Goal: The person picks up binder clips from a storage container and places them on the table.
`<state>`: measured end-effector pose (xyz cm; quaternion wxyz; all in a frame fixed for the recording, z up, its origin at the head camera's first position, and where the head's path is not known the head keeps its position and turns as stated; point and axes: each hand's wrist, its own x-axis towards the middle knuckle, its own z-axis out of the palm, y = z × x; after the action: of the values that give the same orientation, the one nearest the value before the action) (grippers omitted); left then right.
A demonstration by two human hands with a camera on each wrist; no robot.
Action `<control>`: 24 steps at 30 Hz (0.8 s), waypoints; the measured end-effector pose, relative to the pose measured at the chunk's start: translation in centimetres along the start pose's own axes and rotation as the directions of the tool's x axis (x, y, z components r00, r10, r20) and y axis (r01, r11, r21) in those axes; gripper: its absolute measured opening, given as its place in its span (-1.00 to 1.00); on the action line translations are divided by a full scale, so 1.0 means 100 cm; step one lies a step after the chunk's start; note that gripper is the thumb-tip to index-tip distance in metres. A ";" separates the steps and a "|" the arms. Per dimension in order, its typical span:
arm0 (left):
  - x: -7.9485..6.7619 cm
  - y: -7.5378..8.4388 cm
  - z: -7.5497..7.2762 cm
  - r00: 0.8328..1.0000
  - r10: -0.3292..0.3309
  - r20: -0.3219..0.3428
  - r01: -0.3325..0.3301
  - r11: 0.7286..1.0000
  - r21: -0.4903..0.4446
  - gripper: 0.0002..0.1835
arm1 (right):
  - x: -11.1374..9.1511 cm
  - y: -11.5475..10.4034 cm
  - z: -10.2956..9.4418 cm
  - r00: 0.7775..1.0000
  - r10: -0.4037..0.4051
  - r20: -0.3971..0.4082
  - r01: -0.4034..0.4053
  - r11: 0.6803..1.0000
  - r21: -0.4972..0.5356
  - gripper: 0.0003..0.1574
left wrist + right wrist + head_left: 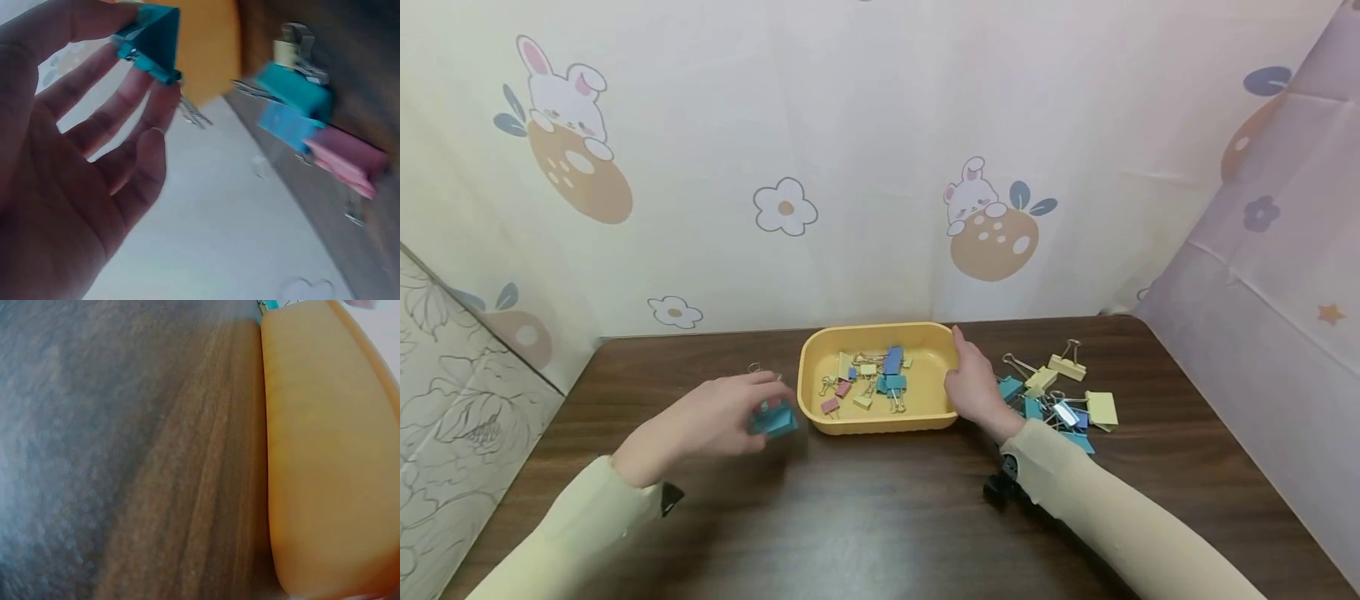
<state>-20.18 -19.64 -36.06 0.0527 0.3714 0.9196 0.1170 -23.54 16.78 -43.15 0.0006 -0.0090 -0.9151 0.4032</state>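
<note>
Just left of the yellow plastic tray (880, 423), my left hand (718, 412) pinches a teal binder clip (777, 421) between thumb and fingertips. The left wrist view shows that teal binder clip (156, 44) at close range, its wire handle pointing away. My right hand (977, 387) holds the right end of the tray at its rim; some of its fingers are hidden. Inside the tray lie small binder clips in pink, pale yellow, blue and teal, among them a blue binder clip (892, 360). The right wrist view shows only the tray's outer wall (331, 456), without fingers.
Right of the tray, a loose pile of larger clips includes a pale yellow binder clip (1102, 410) and teal ones. Beyond my left hand lie more clips, including a pink binder clip (347, 159). A patterned curtain (865, 167) hangs behind the dark wooden table (880, 517).
</note>
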 end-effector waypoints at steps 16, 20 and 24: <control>-0.039 -0.026 0.033 0.976 -0.178 0.123 0.177 0.984 0.014 -0.49 | -0.002 0.000 0.002 1.000 -0.004 0.000 0.004 1.000 0.010 -0.04; -0.040 -0.029 0.037 0.986 -0.131 0.107 0.129 0.991 0.022 -0.50 | -0.002 0.000 0.002 1.000 -0.010 -0.008 0.010 1.000 -0.002 -0.04; -0.039 -0.030 0.041 0.989 -0.112 0.101 0.111 0.994 0.020 -0.51 | -0.002 0.000 0.001 1.000 -0.006 -0.009 0.006 1.000 -0.006 -0.05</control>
<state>-18.59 -23.72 -40.70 0.1032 0.3253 0.9358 0.0881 -23.39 16.70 -43.15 0.0060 -0.0080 -0.9163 0.4003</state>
